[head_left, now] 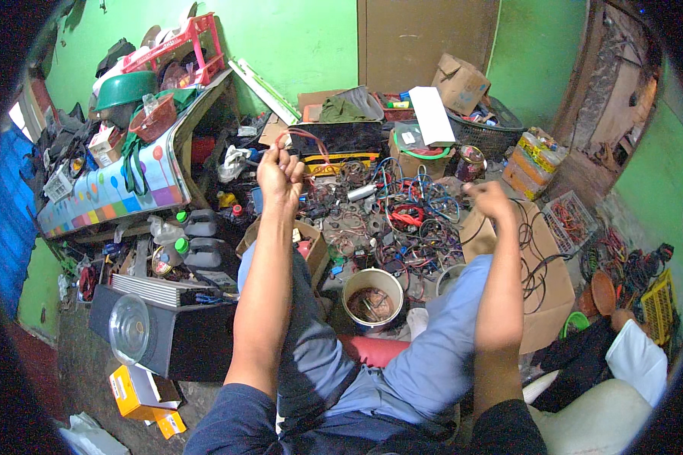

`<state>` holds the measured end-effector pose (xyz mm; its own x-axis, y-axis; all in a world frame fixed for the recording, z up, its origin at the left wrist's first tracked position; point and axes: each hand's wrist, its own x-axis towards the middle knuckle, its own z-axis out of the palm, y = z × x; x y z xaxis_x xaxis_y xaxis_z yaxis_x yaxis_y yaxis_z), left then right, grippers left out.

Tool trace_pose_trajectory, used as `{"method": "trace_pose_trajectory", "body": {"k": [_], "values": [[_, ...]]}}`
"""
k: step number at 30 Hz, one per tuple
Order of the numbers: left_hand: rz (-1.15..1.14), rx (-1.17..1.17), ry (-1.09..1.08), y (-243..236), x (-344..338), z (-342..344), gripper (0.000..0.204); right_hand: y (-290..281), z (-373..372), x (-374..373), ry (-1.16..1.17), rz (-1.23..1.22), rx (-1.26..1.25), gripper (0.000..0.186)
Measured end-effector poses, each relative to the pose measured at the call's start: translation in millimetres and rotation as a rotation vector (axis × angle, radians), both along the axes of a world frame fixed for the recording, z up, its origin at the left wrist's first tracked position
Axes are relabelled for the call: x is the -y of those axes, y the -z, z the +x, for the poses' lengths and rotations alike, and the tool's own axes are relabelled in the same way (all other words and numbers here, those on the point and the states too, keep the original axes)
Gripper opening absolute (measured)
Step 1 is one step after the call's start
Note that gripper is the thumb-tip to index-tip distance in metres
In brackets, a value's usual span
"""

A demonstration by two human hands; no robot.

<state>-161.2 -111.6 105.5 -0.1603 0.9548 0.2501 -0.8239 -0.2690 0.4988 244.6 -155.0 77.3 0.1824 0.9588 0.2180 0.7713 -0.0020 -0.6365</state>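
My left hand is raised in front of me, its fingers closed in a fist. A thin reddish-orange cable comes out at the top of the fist and loops over to the right. My right hand is held up on the other side, level with a flattened cardboard box. Its fingers are curled together and point left; what they hold, if anything, is too small to make out. Loose black cable lies in loops on the cardboard below that hand.
A heap of tangled cables and small parts covers the floor ahead. A white bucket with scraps stands between my legs. At left are a black speaker box and grey jugs. Another person's leg shows at lower right.
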Motion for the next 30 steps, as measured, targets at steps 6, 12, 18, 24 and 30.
{"method": "trace_pose_trajectory", "body": {"k": [6,12,18,24,30], "values": [[-0.024,-0.110,0.121,9.4,7.6,44.4,0.020,-14.1,-119.6,16.0,-0.491,0.215,0.059,0.039],[-0.034,-0.198,0.227,10.7,22.4,68.5,0.019,-0.6,-176.0,22.9,-0.544,0.222,0.002,0.023],[-0.041,-0.199,0.189,8.6,19.0,59.0,0.019,-6.1,-149.8,19.4,-0.385,0.283,-0.048,0.015],[-0.043,-0.065,0.076,7.1,1.3,16.9,0.021,-26.7,-78.1,3.2,-0.011,0.558,-0.265,0.024],[-0.038,0.051,-0.013,3.5,-8.2,-19.4,0.018,-18.9,32.6,5.3,0.464,0.849,-1.234,0.023]]}}
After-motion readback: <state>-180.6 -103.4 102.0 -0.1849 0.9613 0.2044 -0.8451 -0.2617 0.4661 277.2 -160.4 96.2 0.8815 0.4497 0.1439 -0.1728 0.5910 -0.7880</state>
